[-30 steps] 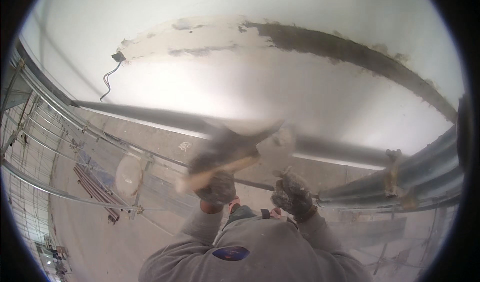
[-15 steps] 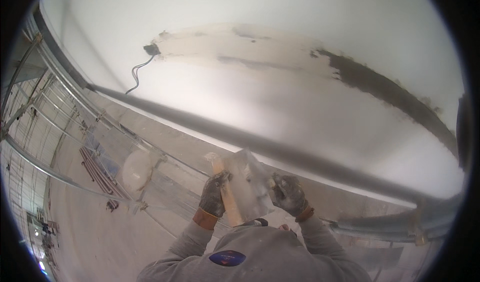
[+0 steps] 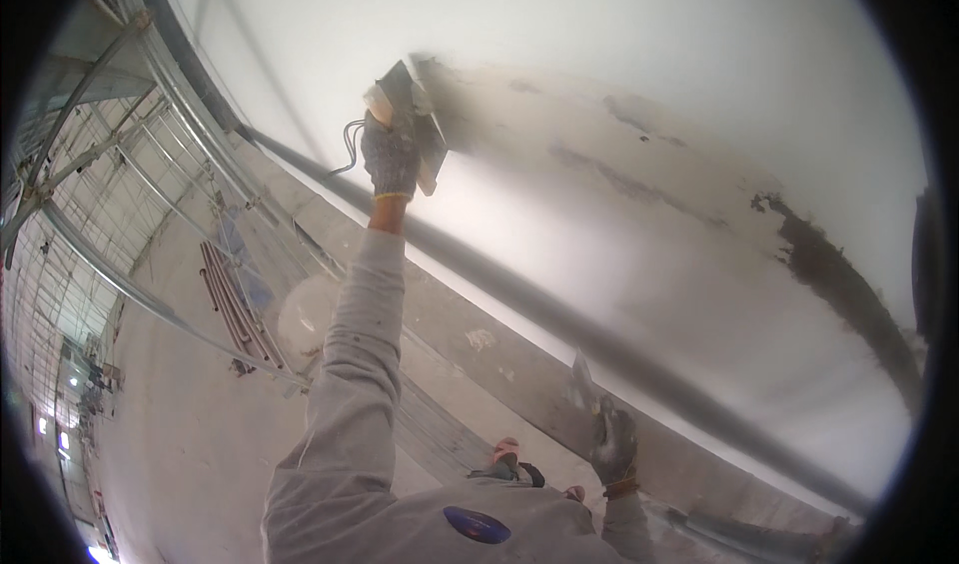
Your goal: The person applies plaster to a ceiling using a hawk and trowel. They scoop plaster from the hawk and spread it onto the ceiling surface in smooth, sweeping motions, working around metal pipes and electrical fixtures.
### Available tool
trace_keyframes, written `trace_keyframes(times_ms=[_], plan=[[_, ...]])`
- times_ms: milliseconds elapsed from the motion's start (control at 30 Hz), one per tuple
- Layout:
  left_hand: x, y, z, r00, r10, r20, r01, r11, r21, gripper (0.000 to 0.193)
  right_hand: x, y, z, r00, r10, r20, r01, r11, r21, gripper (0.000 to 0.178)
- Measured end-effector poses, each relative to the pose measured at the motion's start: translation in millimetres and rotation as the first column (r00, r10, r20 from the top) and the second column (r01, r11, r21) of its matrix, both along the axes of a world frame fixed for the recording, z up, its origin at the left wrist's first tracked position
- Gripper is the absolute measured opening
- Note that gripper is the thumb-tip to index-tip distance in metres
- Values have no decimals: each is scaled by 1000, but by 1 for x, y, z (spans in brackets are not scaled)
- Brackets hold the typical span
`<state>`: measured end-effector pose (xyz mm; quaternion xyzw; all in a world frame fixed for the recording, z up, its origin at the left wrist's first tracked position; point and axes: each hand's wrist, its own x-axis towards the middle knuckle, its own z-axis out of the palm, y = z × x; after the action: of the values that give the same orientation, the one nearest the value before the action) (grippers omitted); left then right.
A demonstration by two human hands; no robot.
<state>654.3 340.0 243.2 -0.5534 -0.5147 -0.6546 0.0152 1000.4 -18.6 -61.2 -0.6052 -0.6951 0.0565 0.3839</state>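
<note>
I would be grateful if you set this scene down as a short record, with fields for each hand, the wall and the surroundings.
Left hand: the grey-gloved left hand, raised, grips a wide dark-bladed trowel with pale wooden parts up at the wall
Right hand: the grey-gloved right hand, lower, holds a small flat-bladed tool, blurred
Wall: white wall with a long beige smeared band and a rough dark-grey strip at right
Wires: thin dark wires beside the left hand
Surroundings: silvery metal scaffold tubes; reddish-brown pipes below

Pale grey floor (image 3: 180, 454) beneath metal scaffold rails (image 3: 75, 236), left
</note>
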Motion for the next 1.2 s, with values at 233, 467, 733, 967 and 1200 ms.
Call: trace_keyframes(times_ms=[233,467,733,967,1200], plan=[[44,13,20,994,112,9,-111,992,-67,38,8,-16,-3,992,-66,-110,66,998,-8,42],[120,-15,24,975,187,-122,-208,961,-183,44,41,-41,-1,991,-113,-78,111,993,-32,40],[284,-111,-5,976,53,-211,-21,988,154,60,93,-92,-10,989,-89,-121,84,995,-45,41],[448,-220,-46,857,-26,-514,138,974,182,59,114,-123,-13,988,-68,-139,69,998,-3,42],[337,-301,-88,517,-856,24,856,516,-40,35,127,-174,19,212,-158,-965,-256,943,-211,41]])
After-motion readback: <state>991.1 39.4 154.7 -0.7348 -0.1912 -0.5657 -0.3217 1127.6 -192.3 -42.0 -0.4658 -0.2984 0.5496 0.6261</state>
